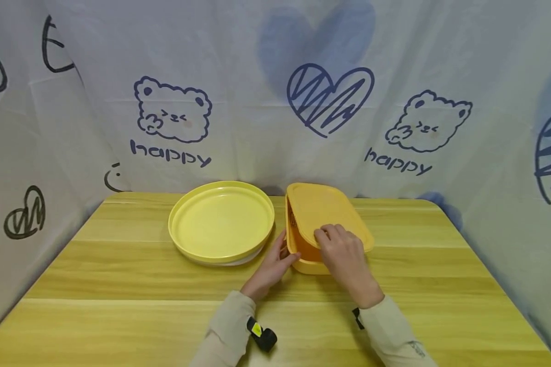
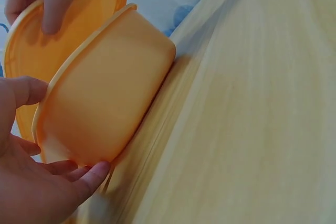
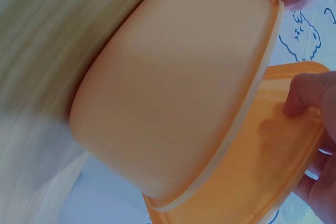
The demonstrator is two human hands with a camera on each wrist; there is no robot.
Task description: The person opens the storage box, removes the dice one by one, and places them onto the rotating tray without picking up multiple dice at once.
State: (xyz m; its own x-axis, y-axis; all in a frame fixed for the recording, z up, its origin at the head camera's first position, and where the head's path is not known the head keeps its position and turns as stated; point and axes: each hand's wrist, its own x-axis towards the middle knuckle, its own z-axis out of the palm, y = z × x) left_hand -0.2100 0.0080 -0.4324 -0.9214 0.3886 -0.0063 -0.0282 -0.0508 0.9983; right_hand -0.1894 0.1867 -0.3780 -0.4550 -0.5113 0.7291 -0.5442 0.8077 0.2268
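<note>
An orange plastic container (image 1: 308, 267) stands on the table with its orange lid (image 1: 323, 206) tilted up at the near left, leaving a gap over the rim. My left hand (image 1: 272, 267) holds the container's near left side. In the left wrist view the thumb is at the rim and the fingertips (image 2: 94, 178) are low on the wall. My right hand (image 1: 346, 257) pinches the lid's near edge, its thumb (image 3: 304, 95) against the underside. Something small and dark shows inside through the left gap; most of the interior is hidden by the lid.
Left of the container sits a round yellow tray (image 1: 222, 221) with a raised rim, a white edge showing beneath it. The wooden table (image 1: 133, 275) meets a white printed cloth (image 1: 248, 127) at the back. Each wrist wears a black camera strap.
</note>
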